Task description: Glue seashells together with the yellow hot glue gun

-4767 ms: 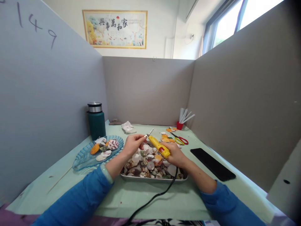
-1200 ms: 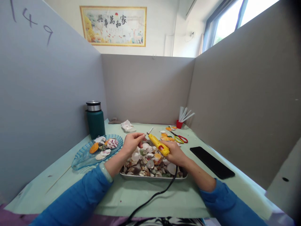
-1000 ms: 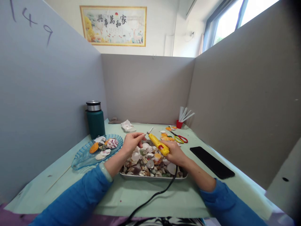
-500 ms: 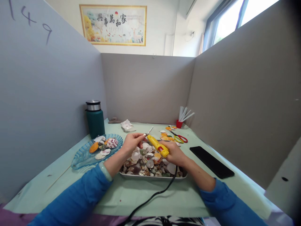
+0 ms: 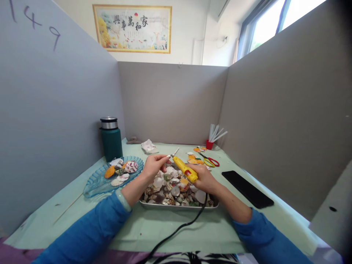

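Observation:
My right hand [image 5: 205, 178] is wrapped round a yellow hot glue gun [image 5: 184, 169] with a red patch on its body and a black cord [image 5: 183, 226] running down toward me. Its narrow front end points up and left, close to the fingertips of my left hand [image 5: 155, 167]. Those fingers are pinched together on something small and pale that I cannot make out. A thin white stick [image 5: 176, 151] shows just beyond the gun's front end. Below both hands lies a metal tray [image 5: 178, 207] heaped with seashells [image 5: 175, 191].
Left of the tray, a blue plate [image 5: 92, 189] holds several shells beside a green flask [image 5: 111, 143]. Scissors [image 5: 211, 161], orange shells [image 5: 194, 159] and a red cup [image 5: 209, 145] of white sticks stand behind right. A black phone [image 5: 247, 189] lies at right; grey partitions surround the table.
My left fingertips have shifted very slightly away from the glue gun's front end. Everything else looks the same.

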`<state>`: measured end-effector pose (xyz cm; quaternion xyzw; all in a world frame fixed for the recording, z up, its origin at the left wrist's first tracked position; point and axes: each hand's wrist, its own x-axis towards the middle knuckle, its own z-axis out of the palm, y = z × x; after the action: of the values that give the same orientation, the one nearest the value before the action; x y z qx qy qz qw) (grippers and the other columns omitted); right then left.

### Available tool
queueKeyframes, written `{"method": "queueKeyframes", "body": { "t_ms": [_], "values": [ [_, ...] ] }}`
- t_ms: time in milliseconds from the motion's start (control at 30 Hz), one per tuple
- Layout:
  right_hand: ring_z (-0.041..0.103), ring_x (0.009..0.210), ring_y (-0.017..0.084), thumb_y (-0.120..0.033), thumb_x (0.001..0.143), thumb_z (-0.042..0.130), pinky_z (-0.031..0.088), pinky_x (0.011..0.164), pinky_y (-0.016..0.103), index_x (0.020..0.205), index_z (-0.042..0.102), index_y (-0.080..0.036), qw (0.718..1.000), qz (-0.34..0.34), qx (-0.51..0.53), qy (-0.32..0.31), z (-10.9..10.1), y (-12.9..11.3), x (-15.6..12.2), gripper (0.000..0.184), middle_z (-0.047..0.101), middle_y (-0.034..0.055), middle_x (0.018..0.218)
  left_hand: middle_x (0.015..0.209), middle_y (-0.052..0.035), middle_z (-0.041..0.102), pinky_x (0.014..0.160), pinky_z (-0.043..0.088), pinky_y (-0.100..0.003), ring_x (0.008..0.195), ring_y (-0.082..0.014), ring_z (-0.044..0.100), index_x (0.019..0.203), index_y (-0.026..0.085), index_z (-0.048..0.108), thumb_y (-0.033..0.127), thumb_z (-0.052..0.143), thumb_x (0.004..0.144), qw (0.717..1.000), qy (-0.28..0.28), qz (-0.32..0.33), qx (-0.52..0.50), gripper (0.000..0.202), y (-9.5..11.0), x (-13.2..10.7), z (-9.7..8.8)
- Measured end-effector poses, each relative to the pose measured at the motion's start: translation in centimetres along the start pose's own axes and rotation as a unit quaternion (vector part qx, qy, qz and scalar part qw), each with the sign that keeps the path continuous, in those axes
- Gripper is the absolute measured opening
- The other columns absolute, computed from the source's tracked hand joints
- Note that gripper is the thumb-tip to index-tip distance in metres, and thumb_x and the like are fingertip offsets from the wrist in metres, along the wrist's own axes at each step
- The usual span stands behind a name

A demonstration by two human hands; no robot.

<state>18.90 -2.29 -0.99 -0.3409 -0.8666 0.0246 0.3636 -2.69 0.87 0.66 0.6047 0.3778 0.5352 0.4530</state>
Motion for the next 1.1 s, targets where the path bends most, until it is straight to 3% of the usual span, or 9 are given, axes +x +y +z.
{"method": "queueKeyframes", "body": {
  "t_ms": [333,500,700,1100],
  "values": [
    [0.057,0.07,0.014,-0.009,0.067,0.051,0.04,0.065,0.023,0.092,0.06,-0.019,1.0,-0.012,0.02,-0.007,-0.03,-0.12,0.05,0.028,0.064,0.0018,0.081,0.057,-0.0027,0.063,0.041,0.035,-0.019,0.037,-0.0051,0.046,0.075,0.009,0.068,0.037,0.066,0.067,1.0,-0.013,-0.003,0.008,0.029,0.77,-0.39,0.4],
    [0.057,0.067,0.014,-0.009,0.067,0.051,0.039,0.063,0.023,0.092,0.06,-0.019,1.0,0.001,0.015,-0.001,-0.08,-0.15,0.04,0.028,0.064,0.0016,0.077,0.061,-0.0041,0.066,0.041,0.036,-0.019,0.037,-0.005,0.046,0.075,0.009,0.068,0.038,0.066,0.068,1.0,-0.005,0.006,0.013,0.029,0.51,-0.26,0.28],
    [0.056,0.065,0.014,-0.01,0.068,0.052,0.038,0.061,0.023,0.089,0.06,-0.019,1.0,0.01,0.0,0.012,0.12,0.23,-0.01,0.024,0.063,0.0012,0.073,0.051,-0.0025,0.061,0.043,0.037,-0.019,0.038,-0.0063,0.046,0.072,0.01,0.068,0.04,0.065,0.07,0.999,0.005,0.022,0.029,0.03,0.24,-0.16,0.04],
    [0.057,0.07,0.014,-0.007,0.066,0.052,0.04,0.064,0.023,0.092,0.06,-0.019,1.0,-0.016,0.016,-0.013,-0.05,-0.22,0.02,0.029,0.064,0.0019,0.081,0.059,-0.0031,0.064,0.04,0.035,-0.018,0.036,-0.0048,0.045,0.075,0.009,0.068,0.035,0.065,0.069,1.0,-0.004,0.003,0.009,0.027,0.54,-0.26,0.25]
  ]
}}
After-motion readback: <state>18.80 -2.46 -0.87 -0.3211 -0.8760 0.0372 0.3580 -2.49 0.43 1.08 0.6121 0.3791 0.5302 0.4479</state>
